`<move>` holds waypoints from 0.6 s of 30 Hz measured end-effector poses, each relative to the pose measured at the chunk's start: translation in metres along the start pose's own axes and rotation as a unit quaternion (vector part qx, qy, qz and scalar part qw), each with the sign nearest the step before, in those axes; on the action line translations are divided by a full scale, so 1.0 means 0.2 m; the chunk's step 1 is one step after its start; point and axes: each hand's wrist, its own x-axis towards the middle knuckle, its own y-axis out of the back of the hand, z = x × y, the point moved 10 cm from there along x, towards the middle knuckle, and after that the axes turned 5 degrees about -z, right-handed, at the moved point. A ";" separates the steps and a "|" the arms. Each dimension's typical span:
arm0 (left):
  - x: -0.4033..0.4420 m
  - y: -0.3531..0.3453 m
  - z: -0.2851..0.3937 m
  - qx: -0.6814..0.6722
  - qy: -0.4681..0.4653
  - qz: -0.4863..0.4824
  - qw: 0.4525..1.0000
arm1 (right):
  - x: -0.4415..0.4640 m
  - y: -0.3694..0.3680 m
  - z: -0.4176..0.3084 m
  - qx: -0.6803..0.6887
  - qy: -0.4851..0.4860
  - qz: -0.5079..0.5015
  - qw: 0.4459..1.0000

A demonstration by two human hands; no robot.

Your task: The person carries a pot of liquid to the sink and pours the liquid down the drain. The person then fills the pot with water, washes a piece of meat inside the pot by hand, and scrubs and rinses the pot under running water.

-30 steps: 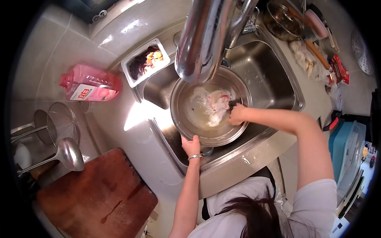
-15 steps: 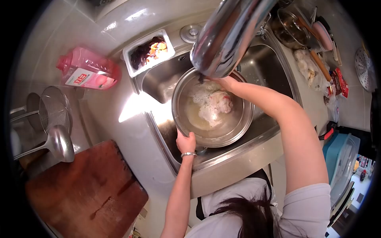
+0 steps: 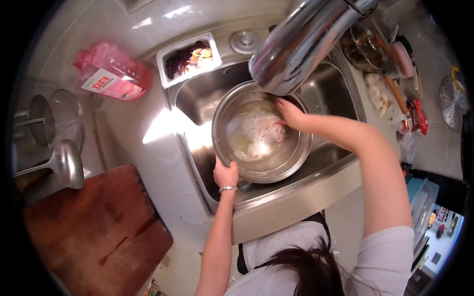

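Lying just beside right hand point(image 3: 290, 114), pinkish lump point(image 3: 274, 130)

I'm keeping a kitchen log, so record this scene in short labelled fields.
Left hand: bare, gripping the rim of a round silver metal pan
Right hand: bare, reaching inside the pan; grip unclear
Pan contents: pale, irregular lump in cloudy liquid
Above pan: shiny cylindrical chrome faucet
To the left: reddish-brown rectangular wooden cutting board; translucent pink plastic bottle
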 end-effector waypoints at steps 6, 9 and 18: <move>-0.02 0.00 0.00 0.014 0.014 -0.016 1.000 | 0.12 0.17 0.06 -0.215 0.018 0.099 0.971; -0.01 -0.01 -0.01 -0.031 0.009 0.002 0.999 | -0.19 0.11 0.00 0.134 0.009 -0.032 0.990; -0.02 -0.04 0.01 -0.038 0.002 0.026 0.999 | -0.43 0.43 -0.63 0.657 0.256 -0.213 0.676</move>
